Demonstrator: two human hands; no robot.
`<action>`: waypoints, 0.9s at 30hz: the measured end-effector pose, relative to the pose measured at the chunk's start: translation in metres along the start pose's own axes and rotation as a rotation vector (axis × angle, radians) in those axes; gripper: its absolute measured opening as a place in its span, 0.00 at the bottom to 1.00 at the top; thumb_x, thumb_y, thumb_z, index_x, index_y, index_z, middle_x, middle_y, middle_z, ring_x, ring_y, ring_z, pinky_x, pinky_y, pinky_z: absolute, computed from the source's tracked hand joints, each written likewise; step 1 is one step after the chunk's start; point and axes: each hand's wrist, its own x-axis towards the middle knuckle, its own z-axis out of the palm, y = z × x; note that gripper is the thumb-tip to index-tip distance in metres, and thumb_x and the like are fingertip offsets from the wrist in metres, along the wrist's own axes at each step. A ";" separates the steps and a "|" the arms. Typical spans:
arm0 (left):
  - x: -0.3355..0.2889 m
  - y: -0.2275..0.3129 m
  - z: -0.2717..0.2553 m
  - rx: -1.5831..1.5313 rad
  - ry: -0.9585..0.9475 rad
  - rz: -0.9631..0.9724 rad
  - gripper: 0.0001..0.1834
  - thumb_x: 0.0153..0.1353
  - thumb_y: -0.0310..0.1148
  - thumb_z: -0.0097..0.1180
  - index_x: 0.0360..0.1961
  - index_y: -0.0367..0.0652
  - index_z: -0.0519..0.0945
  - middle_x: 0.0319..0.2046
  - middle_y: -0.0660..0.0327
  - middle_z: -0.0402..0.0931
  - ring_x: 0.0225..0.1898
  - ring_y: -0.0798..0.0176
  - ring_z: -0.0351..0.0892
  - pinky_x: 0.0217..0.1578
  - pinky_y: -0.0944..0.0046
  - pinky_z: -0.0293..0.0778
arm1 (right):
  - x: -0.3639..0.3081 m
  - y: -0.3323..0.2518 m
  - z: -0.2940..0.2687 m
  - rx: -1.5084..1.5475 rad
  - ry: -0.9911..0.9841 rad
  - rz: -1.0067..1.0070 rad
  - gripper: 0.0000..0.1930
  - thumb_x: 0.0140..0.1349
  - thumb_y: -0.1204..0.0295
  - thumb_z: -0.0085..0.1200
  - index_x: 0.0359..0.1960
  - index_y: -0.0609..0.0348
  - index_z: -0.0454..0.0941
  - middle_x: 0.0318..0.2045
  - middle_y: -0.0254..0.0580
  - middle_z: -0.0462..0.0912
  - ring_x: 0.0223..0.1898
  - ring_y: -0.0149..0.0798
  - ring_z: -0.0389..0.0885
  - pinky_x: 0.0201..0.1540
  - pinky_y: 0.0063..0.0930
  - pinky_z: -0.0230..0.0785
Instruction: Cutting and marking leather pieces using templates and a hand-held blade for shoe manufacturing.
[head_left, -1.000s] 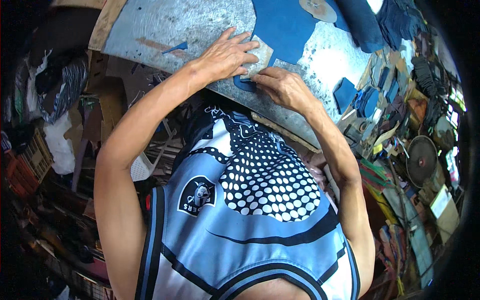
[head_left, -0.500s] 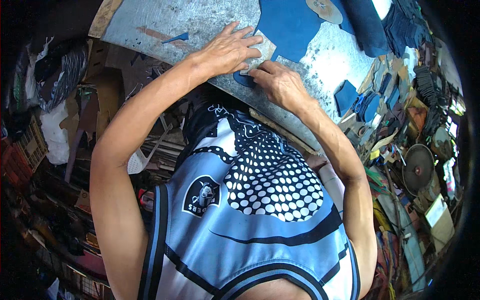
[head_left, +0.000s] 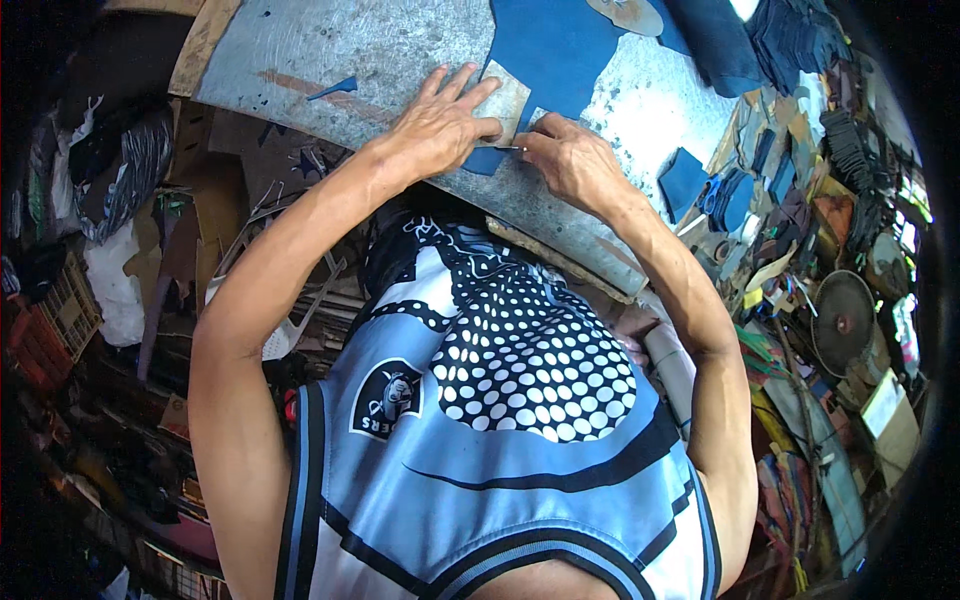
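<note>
A sheet of blue leather-like material (head_left: 555, 50) lies on the metal-topped table (head_left: 300, 50). Over its near left edge is a pale, flat, card-like template (head_left: 510, 92). My left hand (head_left: 440, 125) presses on the template, fingers spread. Just right of it, my right hand (head_left: 570, 165) is closed in a pinch on a thin blade (head_left: 517, 148), whose metal shows at the template's near edge. My fingers hide its handle. Below the blade, a blue flap (head_left: 484, 160) sticks out near the table's front edge.
A small blue scrap (head_left: 335, 88) lies on the left. A rounded tan piece (head_left: 630, 14) and dark folded material (head_left: 715, 50) are at the back. Right of my hand are blue cut pieces (head_left: 683, 180) and blue-handled scissors (head_left: 711, 192). A round fan (head_left: 843, 318) stands beyond.
The whole view has shifted slightly. My left hand has slid leftward off part of the template, showing more of it. The blade in my right hand now shows at the template's near edge.
</note>
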 end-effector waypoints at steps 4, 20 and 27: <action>-0.002 0.003 -0.008 -0.073 -0.085 -0.060 0.15 0.55 0.32 0.62 0.45 0.56 0.83 0.71 0.56 0.57 0.74 0.43 0.49 0.73 0.37 0.43 | -0.005 0.008 0.005 -0.024 0.105 -0.012 0.12 0.62 0.71 0.57 0.47 0.51 0.84 0.53 0.46 0.80 0.50 0.50 0.82 0.50 0.40 0.77; 0.000 -0.002 0.001 -0.194 -0.007 0.042 0.24 0.59 0.39 0.59 0.58 0.50 0.77 0.72 0.49 0.55 0.74 0.40 0.46 0.71 0.37 0.43 | -0.043 0.006 0.007 0.346 0.271 0.279 0.15 0.65 0.67 0.55 0.50 0.59 0.81 0.55 0.49 0.80 0.52 0.51 0.81 0.55 0.41 0.76; 0.006 -0.001 0.003 -0.124 0.036 0.064 0.23 0.66 0.34 0.51 0.63 0.49 0.72 0.70 0.53 0.61 0.73 0.40 0.50 0.70 0.37 0.45 | -0.053 -0.080 0.073 0.882 0.611 0.693 0.27 0.64 0.65 0.55 0.62 0.69 0.69 0.59 0.65 0.75 0.61 0.58 0.74 0.64 0.41 0.67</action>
